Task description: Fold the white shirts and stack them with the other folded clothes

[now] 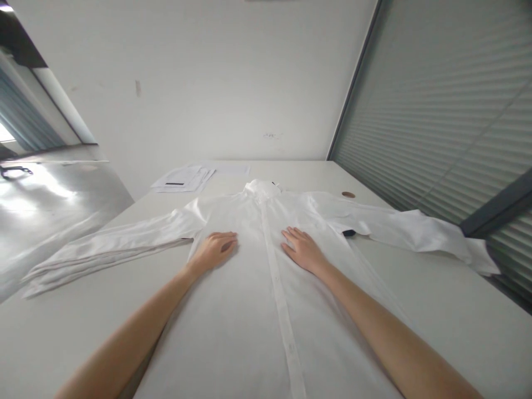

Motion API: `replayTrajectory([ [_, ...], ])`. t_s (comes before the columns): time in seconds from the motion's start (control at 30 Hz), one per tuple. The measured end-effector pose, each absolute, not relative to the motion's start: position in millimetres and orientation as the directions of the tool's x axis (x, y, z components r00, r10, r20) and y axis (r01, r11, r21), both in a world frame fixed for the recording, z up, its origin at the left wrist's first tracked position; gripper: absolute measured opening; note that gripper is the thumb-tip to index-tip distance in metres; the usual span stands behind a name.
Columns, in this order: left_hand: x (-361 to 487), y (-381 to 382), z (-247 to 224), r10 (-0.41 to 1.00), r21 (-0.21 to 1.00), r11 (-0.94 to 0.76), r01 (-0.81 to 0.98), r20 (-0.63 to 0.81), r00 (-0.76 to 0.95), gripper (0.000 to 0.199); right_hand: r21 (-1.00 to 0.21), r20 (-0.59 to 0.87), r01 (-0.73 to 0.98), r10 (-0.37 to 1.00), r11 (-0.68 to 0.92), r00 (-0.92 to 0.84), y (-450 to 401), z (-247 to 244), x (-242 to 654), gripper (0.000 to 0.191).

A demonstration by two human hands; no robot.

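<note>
A white button-front shirt [249, 299] lies front up, its collar at the far end and both sleeves stretched out sideways. My left hand [214, 249] rests on the left chest of the shirt, palm down, with its fingers bent and a gap beside the thumb. On the other side of the button strip, my right hand [303, 248] lies flat on the fabric with its fingers spread. Neither hand holds anything that shows. The left sleeve reaches the table's left edge; the right one runs to the right edge by the blinds.
The white table [440, 293] meets a white wall at its far end. Papers [185, 179] lie at the back left. A small brown disc [348, 194] sits beyond the right sleeve, and a dark object [349, 233] shows beneath it. Window blinds [436, 111] border the right side.
</note>
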State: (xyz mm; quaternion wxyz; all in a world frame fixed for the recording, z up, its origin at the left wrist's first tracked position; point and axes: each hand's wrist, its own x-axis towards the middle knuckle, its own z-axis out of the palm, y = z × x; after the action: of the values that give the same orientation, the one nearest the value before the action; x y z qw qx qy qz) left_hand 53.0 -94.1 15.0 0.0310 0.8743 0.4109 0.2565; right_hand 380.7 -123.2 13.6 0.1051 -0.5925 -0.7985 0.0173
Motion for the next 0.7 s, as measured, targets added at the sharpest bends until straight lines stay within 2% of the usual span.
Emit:
replayTrajectory([
  [0.27,56.7,-94.3,11.0,0.707,0.230,-0.681,0.695,0.455,0.542,0.030,-0.173,0.148,0.941,0.952,0.291,-0.268,-122.9,13.9,379.8,0.057],
  [0.53,53.5,-90.9,6.3,0.728,0.302,-0.670,0.678,0.446,0.520,0.029,-0.202,0.148,0.937,0.954,0.286,-0.260,-127.5,15.1,381.0,0.057],
  [0.7,53.6,-89.3,4.6,0.725,0.301,-0.672,0.677,0.456,0.517,0.029,-0.216,0.135,0.936,0.958,0.279,-0.254,-130.3,17.3,381.3,0.057],
])
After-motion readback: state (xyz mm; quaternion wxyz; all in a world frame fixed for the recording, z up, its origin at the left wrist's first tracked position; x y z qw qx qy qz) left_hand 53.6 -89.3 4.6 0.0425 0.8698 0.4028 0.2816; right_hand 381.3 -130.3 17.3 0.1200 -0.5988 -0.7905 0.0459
